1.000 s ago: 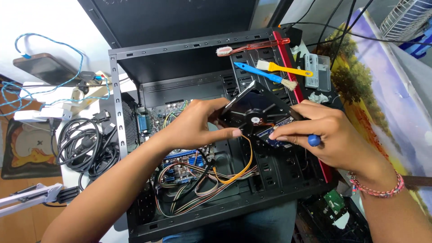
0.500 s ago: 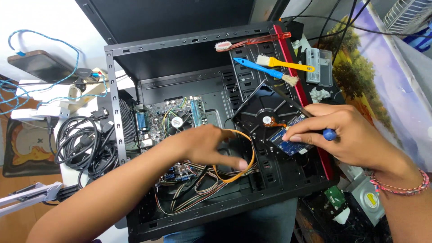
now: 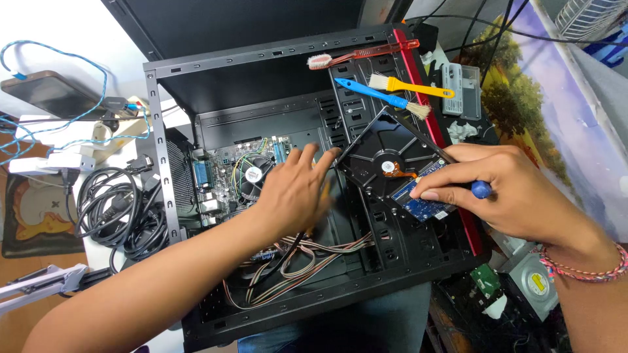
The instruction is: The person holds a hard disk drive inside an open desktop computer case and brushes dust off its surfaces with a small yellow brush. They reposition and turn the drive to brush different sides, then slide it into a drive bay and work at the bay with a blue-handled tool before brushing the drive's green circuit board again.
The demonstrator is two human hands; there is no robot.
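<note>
**A:** ok so where was the hard drive (image 3: 392, 167) sitting, relative to the hands?

**B:** Centre-right of frame, propped on the drive-bay side of the open PC case (image 3: 275, 55), circuit-board side up. It was tilted, w/ its long axis run diagonally from upper left to lower right. The right hand (image 3: 507, 193) was laid on its lower right end, fingers closed around a blue-handled screwdriver (image 3: 481, 189), w/ the tip aimed down-left at the drive's blue board, afaict. Whether the drive itself was gripped couldn't be told.

**A:** and the other hand?

**B:** The left hand (image 3: 294, 189) was spread open, nothing held, fingertips brought up to the drive's left edge, touching or just short, too blurred to call. So the drive lay right of the left hand and up-left of the right hand; the right was def the nearer one.

**A:** anything else around?

**B:** Grey ribbon cables (image 3: 307, 258) were seen below the left hand, CPU fan (image 3: 252, 175) just left of it. Blue brush (image 3: 383, 97) & yellow brush (image 3: 409, 85) were parked upper right on the case.
</note>
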